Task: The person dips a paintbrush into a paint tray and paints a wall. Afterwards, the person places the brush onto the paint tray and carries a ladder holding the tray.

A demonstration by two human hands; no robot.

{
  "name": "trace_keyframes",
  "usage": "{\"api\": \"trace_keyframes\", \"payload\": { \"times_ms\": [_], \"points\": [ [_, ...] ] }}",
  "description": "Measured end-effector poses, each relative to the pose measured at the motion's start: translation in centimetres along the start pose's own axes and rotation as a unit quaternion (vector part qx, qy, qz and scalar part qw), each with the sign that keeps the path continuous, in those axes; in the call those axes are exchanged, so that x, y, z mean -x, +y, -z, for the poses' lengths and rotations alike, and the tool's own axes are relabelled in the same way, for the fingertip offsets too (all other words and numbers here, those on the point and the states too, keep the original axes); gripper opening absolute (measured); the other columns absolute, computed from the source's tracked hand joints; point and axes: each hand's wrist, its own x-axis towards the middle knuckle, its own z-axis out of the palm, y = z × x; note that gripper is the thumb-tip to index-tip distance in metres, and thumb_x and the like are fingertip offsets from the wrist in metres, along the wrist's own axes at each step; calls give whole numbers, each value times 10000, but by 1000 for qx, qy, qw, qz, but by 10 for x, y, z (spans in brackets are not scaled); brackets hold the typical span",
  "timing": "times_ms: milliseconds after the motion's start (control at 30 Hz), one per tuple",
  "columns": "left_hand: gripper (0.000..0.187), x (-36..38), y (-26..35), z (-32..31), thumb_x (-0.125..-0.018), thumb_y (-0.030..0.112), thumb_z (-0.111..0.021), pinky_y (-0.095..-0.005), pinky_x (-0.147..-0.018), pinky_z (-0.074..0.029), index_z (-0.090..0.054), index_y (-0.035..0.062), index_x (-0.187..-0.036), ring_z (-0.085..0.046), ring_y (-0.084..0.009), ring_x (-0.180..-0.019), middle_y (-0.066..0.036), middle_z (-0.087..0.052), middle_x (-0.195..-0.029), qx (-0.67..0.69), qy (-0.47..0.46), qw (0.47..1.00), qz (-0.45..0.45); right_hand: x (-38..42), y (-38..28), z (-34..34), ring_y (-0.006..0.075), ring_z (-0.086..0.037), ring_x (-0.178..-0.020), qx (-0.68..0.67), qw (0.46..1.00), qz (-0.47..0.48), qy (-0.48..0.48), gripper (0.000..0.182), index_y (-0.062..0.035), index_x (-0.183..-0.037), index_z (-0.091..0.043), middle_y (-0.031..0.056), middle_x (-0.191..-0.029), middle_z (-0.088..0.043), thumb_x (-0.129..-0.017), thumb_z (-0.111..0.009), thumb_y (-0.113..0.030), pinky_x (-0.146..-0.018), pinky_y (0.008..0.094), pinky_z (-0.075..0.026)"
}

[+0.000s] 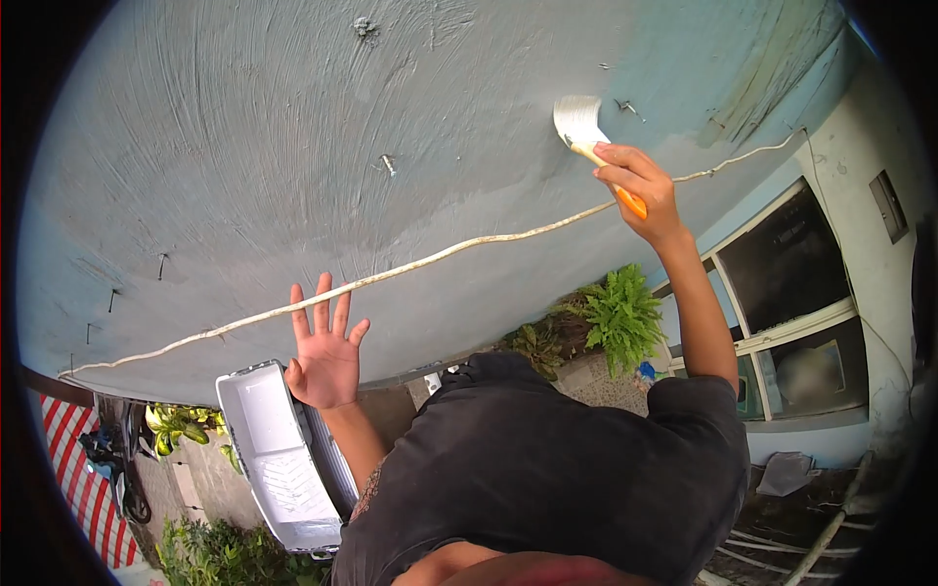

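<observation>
Dark charcoal short-sleeved shirt (pixel 557 459), worn by the person at work, fills the foreground nearest the viewer, both arms reaching toward the wall. Right hand (pixel 640 190): fingers and thumb closed around the handle of a flat paintbrush with pale bristles and an orange handle end (pixel 578 122). The bristles lie, slightly bent, against a streaked grey-blue wall (pixel 469 137), near a small nail (pixel 630 109). Left hand (pixel 327 361): holding nothing, fingers spread wide, palm toward the viewer. Its fingertips overlap a long off-white cord (pixel 469 241) strung across the wall; whether they touch it, I cannot tell from where I stand. Just beside the left forearm is a white rectangular paint tray with a dark-marked rim (pixel 266 425), its ribbed slope coated in white. Below the wall, between the two arms, grows a bright green fern (pixel 625 317). On the person's right, a pale-framed window (pixel 787 259) with dark panes adjoins the wall; at far left stands a red-and-white striped panel (pixel 83 479).
</observation>
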Motion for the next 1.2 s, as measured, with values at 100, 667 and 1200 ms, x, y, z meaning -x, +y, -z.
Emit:
{"api": "trace_keyframes", "payload": {
  "times_ms": [100, 667, 1200],
  "points": [
    [1005, 0, -1, 1, -841, 407, -692, -600, -1081, -425, -114, 132, -1616, -189, -417, -1520, -211, -132, -1661, -2, 6, 1000, 1, 26, -10, -17, 295, -700, -1031, -69, 990, -89, -88, 152, 6, -935, -705, 131, -1071, -713, -805, -711, 85, -851, 358, -568],
    [733, 0, -8, 21, -925, 358, -555, -528, -1055, -469, -295, 33, -1529, -419, -429, -1395, -215, -457, -1447, -101, 139, 984, 43, -13, -15, -14, 316, -710, -1040, 33, 988, 65, 135, 222, -20, -960, -726, 135, -1074, -723, -775, -731, 103, -867, 363, -581],
    [709, 1, -5, 20, -934, 366, -554, -545, -1054, -460, -320, 39, -1518, -387, -440, -1416, -217, -458, -1455, -73, 104, 991, 33, -22, -24, -38, 259, -707, -895, -139, 975, -90, -145, 128, 7, -949, -699, 131, -1016, -719, -839, -697, 73, -745, 325, -556]
  ]
}}
